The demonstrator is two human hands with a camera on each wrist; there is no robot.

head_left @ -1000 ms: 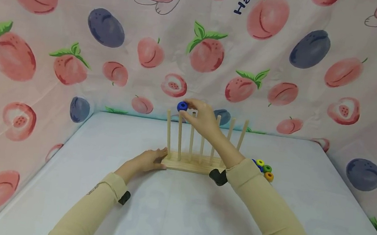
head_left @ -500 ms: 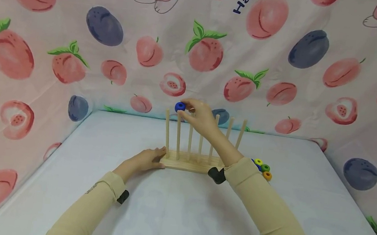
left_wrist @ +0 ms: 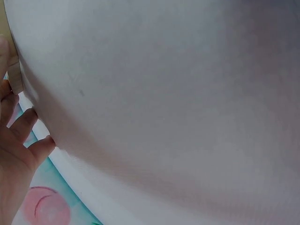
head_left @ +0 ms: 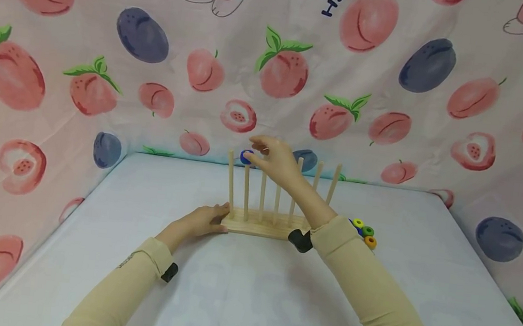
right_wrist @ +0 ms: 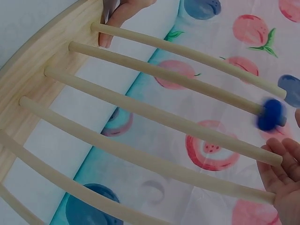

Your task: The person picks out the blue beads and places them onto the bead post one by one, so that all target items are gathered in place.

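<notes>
A pale wooden peg stand (head_left: 258, 230) with a row of upright pegs stands on the table. Around the top of its second peg from the left sits a blue bead (right_wrist: 270, 115), blurred in the right wrist view. My right hand (head_left: 277, 160) is beside that peg top, fingers parted from the bead; in the right wrist view a gap shows between bead and fingers (right_wrist: 291, 154). My left hand (head_left: 199, 221) holds the left end of the base, thumb at the front and fingers toward the back. Some left fingertips (left_wrist: 44, 145) touch the table in the left wrist view.
Several loose beads lie right of the stand, among them a yellow bead (head_left: 358, 223), a green bead (head_left: 368, 231) and an orange bead (head_left: 370, 242); my right sleeve partly hides the blue ones. A fruit-print curtain (head_left: 237, 36) hangs behind the white table (head_left: 227, 293).
My right fingers have let go of the blue bead and spread apart. The bead has dropped a little, onto the second peg's top. My left hand stays at the base.
</notes>
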